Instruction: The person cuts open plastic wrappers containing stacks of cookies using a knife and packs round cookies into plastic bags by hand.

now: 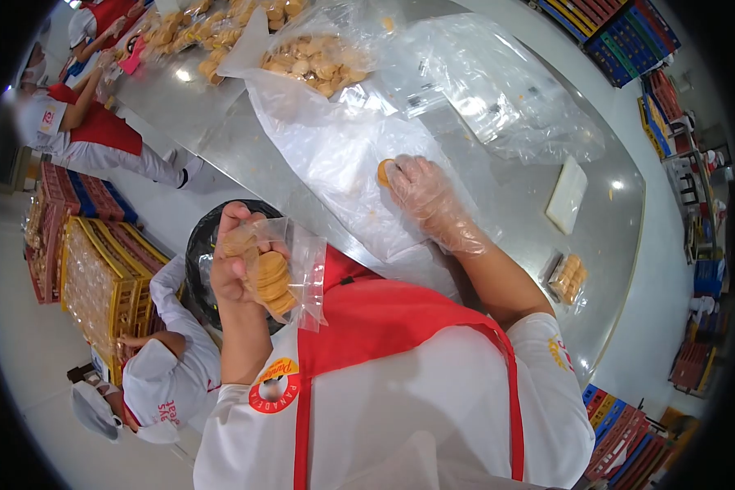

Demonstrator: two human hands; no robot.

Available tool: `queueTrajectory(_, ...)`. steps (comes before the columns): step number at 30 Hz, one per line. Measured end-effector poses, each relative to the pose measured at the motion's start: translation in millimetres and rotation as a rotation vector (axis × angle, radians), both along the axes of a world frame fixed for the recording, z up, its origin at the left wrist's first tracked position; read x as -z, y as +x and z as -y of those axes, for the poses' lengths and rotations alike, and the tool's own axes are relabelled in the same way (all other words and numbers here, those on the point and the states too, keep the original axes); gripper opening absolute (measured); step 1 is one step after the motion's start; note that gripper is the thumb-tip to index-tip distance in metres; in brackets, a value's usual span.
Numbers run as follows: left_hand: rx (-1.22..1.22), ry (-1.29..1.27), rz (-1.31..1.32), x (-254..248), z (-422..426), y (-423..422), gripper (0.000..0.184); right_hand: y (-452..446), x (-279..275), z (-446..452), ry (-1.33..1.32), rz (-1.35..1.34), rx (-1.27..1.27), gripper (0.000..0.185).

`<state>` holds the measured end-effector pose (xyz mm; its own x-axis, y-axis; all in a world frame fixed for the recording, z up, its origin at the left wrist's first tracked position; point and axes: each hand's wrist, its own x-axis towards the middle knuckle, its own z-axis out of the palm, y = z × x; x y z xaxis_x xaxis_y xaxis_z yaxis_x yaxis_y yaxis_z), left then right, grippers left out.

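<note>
Red apron [376, 322] came nearest; left hand [229, 276] gripped a biscuit bag [278, 276] past the worktop edge [249, 180]; right hand [429, 196] pinched a biscuit [384, 172] at its left.

The right fingers [408, 170] partly hide one biscuit [383, 172].

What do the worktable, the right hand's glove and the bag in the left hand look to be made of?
Worktable: apparently metal, perhaps stainless steel; smooth, grey, with bright glints.
Glove: thin plastic, likely; see-through, shiny and wrinkled.
Bag: glossy clear film, probably plastic or cellophane, given its creases and transparency.
</note>
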<state>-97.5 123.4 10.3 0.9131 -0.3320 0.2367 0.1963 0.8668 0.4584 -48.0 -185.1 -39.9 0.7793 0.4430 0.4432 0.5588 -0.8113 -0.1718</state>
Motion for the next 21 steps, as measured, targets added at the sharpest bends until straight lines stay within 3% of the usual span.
queueTrajectory(9,-0.019,0.037,-0.043,5,5,2,0.065,-9,-5,1,0.404,-0.326,0.031,0.027)
queueTrajectory(18,0.015,0.038,-0.037,9,4,5,0.063,-7,0,0,0.347,-0.301,0.063,0.027)
queueTrajectory(21,0.016,0.019,-0.028,8,5,4,0.063,-11,-8,1,0.596,-0.182,0.172,0.029)
